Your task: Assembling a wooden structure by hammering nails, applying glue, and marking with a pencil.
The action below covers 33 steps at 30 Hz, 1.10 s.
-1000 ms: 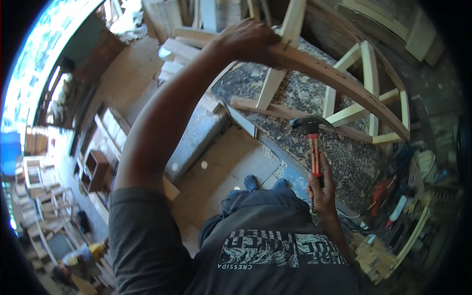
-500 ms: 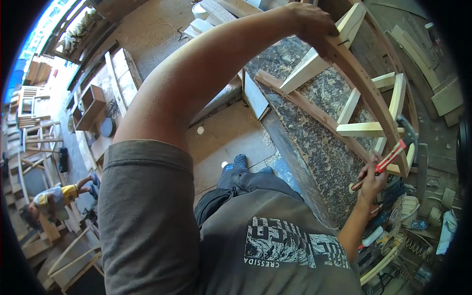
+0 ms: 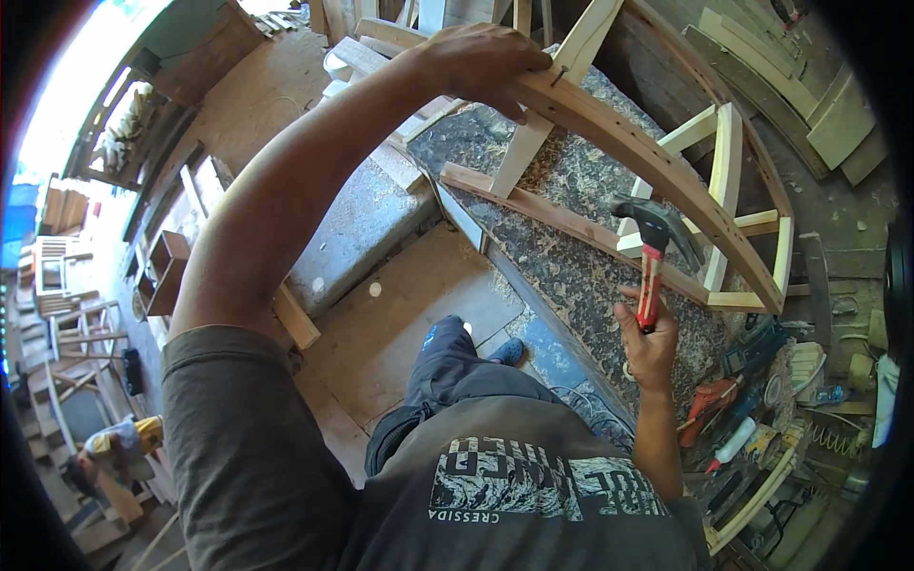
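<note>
My left hand point(image 3: 481, 59) is closed around the far-left end of a curved wooden rail point(image 3: 666, 167) with small dark holes along it. Close to those fingers, a nail point(image 3: 560, 74) sticks up from the rail. The rail belongs to a wooden frame, where a pale slat point(image 3: 524, 157) and other crosspieces join it to a straight lower bar point(image 3: 571, 221). In my right hand point(image 3: 653, 347) is a claw hammer point(image 3: 650, 276), gripped by its red handle with the dark head up. The hammer head is in front of the frame in this view, clear of the nail.
Beneath the frame is a dark workbench point(image 3: 562, 276) strewn with wood shavings. A power tool point(image 3: 752, 347), an orange tool point(image 3: 706, 409) and a white tube point(image 3: 733, 445) lie at the right. Far left, another person point(image 3: 124, 443) bends among wooden pieces. Boards point(image 3: 752, 57) lie back right.
My right hand has brought the hammer leftward, away from the rail's near-right end, and its head now points up. My left hand keeps its grip on the rail. The whole view has shifted.
</note>
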Each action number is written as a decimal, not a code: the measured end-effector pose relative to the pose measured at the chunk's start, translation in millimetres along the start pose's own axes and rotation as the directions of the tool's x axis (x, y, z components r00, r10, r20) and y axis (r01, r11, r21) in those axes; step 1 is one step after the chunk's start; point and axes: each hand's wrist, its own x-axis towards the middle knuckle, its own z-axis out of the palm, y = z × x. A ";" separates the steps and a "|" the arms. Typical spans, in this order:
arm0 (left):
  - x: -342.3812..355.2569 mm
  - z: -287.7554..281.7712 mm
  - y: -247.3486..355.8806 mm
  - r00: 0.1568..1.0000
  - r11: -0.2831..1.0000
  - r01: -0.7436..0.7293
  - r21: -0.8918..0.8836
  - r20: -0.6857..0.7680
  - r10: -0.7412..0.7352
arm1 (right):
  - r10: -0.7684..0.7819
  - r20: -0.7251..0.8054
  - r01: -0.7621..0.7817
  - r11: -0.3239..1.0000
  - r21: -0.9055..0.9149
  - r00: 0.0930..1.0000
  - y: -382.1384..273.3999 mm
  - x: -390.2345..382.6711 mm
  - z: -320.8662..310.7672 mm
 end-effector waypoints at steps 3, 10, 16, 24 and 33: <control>1.2 -1.2 0.7 1.000 1.000 0.001 -0.031 -0.005 -0.001 | 0.051 0.064 -0.056 0.995 0.078 0.997 -22.7 4.9 5.1; -1.6 1.3 -4.7 1.000 0.999 0.003 -0.052 -0.001 -0.003 | 0.318 0.284 -0.421 0.772 0.476 0.904 -29.6 16.7 62.5; 2.6 -1.5 -2.8 0.997 0.995 0.044 -0.086 0.065 -0.039 | 0.313 0.233 -0.358 0.437 0.825 0.921 -49.2 52.4 123.1; 1.9 -0.2 -2.5 0.999 0.998 0.023 -0.066 0.037 -0.020 | 0.301 0.226 -0.345 0.441 0.828 0.926 -52.2 58.9 131.5; -2.1 4.6 -8.5 1.000 0.998 -0.005 -0.059 -0.001 0.005 | 0.309 0.226 -0.368 0.557 0.744 0.924 -53.7 58.9 127.6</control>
